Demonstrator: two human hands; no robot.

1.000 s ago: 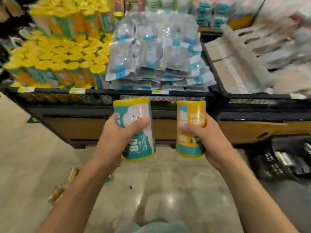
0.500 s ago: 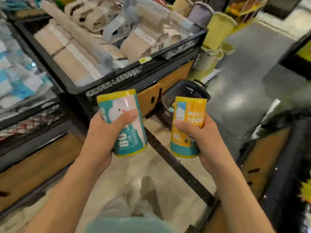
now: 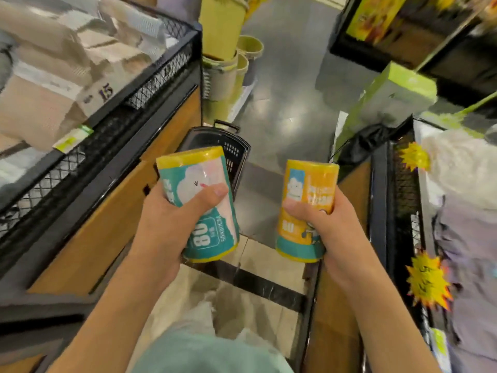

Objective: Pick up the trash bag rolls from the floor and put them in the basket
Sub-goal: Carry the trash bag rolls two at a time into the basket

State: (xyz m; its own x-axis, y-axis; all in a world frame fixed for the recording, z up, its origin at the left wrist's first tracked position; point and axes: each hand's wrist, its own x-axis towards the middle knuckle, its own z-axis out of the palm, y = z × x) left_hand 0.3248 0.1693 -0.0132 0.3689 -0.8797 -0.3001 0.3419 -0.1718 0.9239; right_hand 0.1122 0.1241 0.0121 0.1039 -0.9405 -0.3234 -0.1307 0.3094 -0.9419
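My left hand [image 3: 166, 227] grips a teal and pink trash bag roll [image 3: 199, 208] with a yellow rim, held upright at chest height. A second roll, orange with a teal base [image 3: 306, 208], stands upright in my right hand [image 3: 333, 232]. The black plastic basket [image 3: 231, 149] sits on the floor just ahead, beyond and slightly right of the teal roll, which hides part of it. Its handle sticks up at the far rim. I cannot see what lies inside the basket.
A black mesh display bin with folded beige textiles [image 3: 88, 84] runs along my left. Another dark bin with star price tags [image 3: 403, 211] flanks my right. Stacked yellow-green buckets [image 3: 226, 57] stand past the basket, and a grey floor aisle [image 3: 290, 84] runs between them.
My view has swung right, from the shelves of yellow-capped bottles to the aisle. The basket now lies straight ahead and closer. Both hands keep hold of their rolls.
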